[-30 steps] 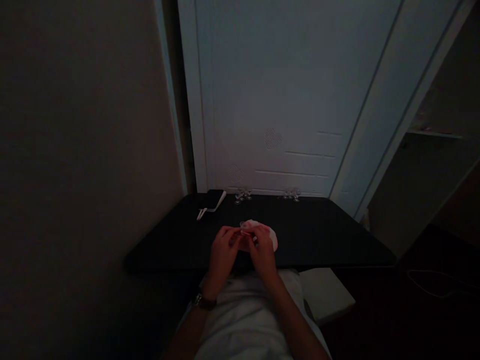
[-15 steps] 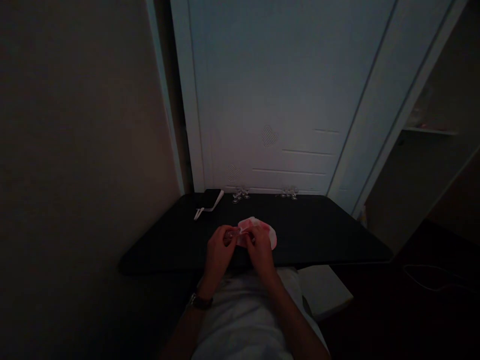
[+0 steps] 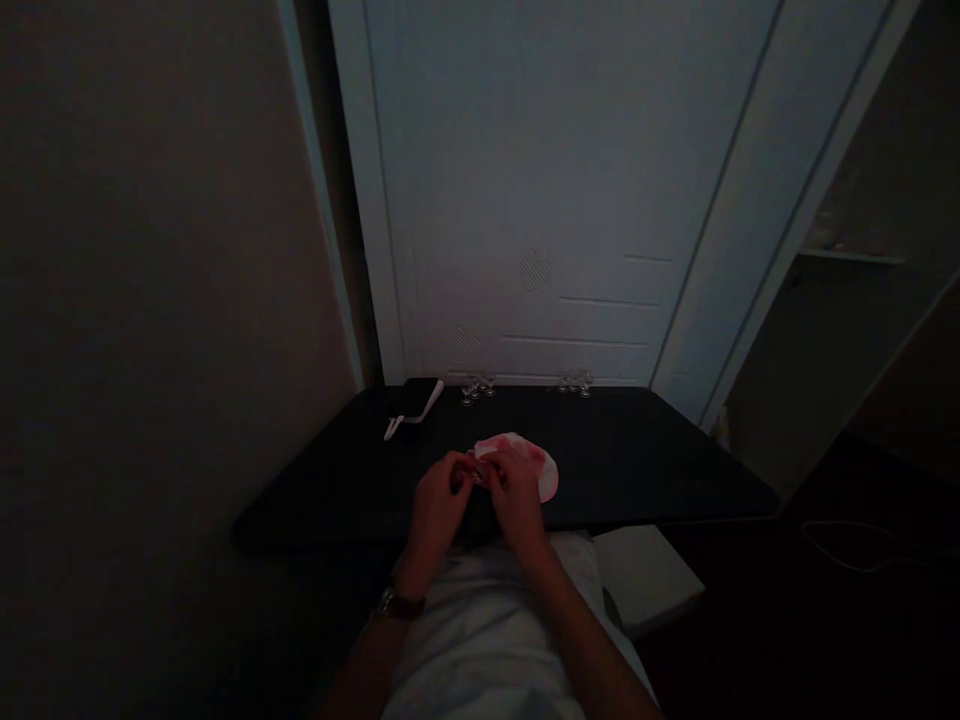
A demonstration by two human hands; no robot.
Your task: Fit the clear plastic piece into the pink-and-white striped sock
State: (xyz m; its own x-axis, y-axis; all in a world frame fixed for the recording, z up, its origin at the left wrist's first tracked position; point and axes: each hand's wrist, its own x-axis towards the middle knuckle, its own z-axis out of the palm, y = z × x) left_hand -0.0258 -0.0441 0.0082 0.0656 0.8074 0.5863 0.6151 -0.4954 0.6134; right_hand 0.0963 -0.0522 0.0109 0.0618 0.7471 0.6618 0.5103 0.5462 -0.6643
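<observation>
Pinching a soft, rounded, pink-and-white piece, seemingly of cloth [image 3: 550,476], the right hand [image 3: 517,500] has its thumb and fingers closed on the piece's left part. The left hand [image 3: 436,505], a dark-strapped watch [image 3: 397,604] on its wrist, curls its fingertips to the same end, beside a small glinting thing [image 3: 478,477]; dimness hides whether it grips that, the piece or neither. The piece is near the middle of the near edge of the black, smooth-topped table [image 3: 637,460]; whether it rests there or is lifted cannot be told.

By the table's far left corner sits a black, boxy object with white edging [image 3: 420,400]. Along the far edge stand two clusters of small, clear, shiny pieces, one left of centre [image 3: 477,389], one right [image 3: 575,384].
</observation>
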